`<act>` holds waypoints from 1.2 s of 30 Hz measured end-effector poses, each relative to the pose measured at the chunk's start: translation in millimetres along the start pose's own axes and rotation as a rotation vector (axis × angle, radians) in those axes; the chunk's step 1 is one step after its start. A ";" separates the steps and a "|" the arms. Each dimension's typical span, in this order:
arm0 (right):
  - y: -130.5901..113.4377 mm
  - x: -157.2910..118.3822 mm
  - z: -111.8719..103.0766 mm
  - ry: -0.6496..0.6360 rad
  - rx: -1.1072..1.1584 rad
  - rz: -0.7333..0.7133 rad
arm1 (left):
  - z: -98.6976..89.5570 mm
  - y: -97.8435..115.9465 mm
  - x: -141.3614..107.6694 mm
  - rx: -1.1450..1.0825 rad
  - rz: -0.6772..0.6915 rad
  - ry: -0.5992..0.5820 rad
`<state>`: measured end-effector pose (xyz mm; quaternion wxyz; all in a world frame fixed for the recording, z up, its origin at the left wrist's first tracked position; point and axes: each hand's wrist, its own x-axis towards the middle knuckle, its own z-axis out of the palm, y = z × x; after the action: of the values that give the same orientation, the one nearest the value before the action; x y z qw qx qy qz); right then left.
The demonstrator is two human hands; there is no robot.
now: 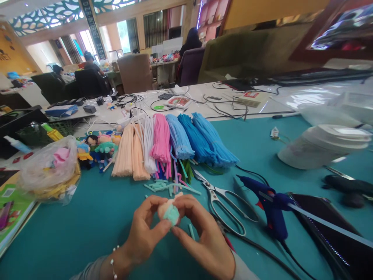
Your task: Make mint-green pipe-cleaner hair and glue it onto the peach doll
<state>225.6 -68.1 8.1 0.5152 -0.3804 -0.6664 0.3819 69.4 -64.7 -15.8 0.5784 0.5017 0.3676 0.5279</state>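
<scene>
Between the fingertips of my left hand (pixel 145 229) and my right hand (pixel 201 229) is a small doll piece (pixel 170 214), peach with a mint-green patch facing me. Both hands pinch it from the sides, a little above the teal mat. Just beyond it lie short mint-green pipe cleaner pieces (pixel 159 186). Bundles of pipe cleaners stand side by side behind them: peach (pixel 126 151), white (pixel 149 146), pink (pixel 161 138) and blue (pixel 214 140). Finished-looking small dolls (pixel 100 147) sit to the left of the bundles.
Metal scissors (pixel 217 198) lie right of my hands. Beyond them are a blue glue gun (pixel 266 198) with its cord, a dark tablet-like slab (pixel 329 229) and a white tub (pixel 317 147). A plastic bag (pixel 49 167) rests at left. Several people sit in the background.
</scene>
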 end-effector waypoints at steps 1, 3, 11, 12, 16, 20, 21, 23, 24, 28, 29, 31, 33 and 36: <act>0.2 0.0 -0.2 -0.006 -0.003 -0.007 | 0.3 0.1 -0.2 0.010 0.005 0.003; 0.1 -0.3 -1.0 -0.009 -0.006 -0.002 | 0.3 0.5 -0.2 0.031 0.012 -0.004; 2.3 -1.5 -1.3 0.031 -0.069 -0.026 | -1.4 2.8 1.0 0.049 0.019 -0.073; 3.0 -1.5 -0.6 0.032 -0.086 -0.047 | -1.3 3.2 0.9 0.063 0.010 -0.057; 3.8 -2.0 0.4 0.005 -0.122 -0.106 | -0.1 4.2 0.2 0.094 -0.020 0.009; 0.6 -1.2 -2.7 -0.003 -0.098 -0.071 | 1.3 3.6 0.9 0.017 -0.078 0.041; 0.0 -0.8 -3.8 0.005 -0.085 -0.055 | 1.6 3.5 1.6 -0.025 -0.101 0.044; -0.3 -0.2 -5.8 0.033 -0.061 -0.034 | 2.1 3.9 3.4 -0.126 -0.140 0.032; 0.2 -0.1 -6.7 0.052 -0.052 -0.034 | 2.3 4.5 4.4 -0.178 -0.153 0.021; 4.1 0.2 -8.9 0.122 -0.032 -0.011 | 2.0 8.8 8.4 -0.344 -0.189 -0.036; 4.7 0.5 -9.4 0.137 -0.023 0.002 | 1.9 9.6 9.2 -0.370 -0.194 -0.050; 4.6 1.9 -10.2 0.164 0.016 0.043 | 1.8 9.9 10.5 -0.403 -0.200 -0.077; 2.5 3.6 -11.0 0.188 0.072 0.086 | 1.9 8.5 11.2 -0.422 -0.201 -0.097; -2.2 5.4 -12.2 0.203 0.108 0.100 | 1.9 5.8 11.7 -0.453 -0.206 -0.117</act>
<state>236.4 -62.7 14.3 0.5801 -0.4214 -0.5696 0.4019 71.8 -53.9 -8.6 0.7471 0.3487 0.2551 0.5051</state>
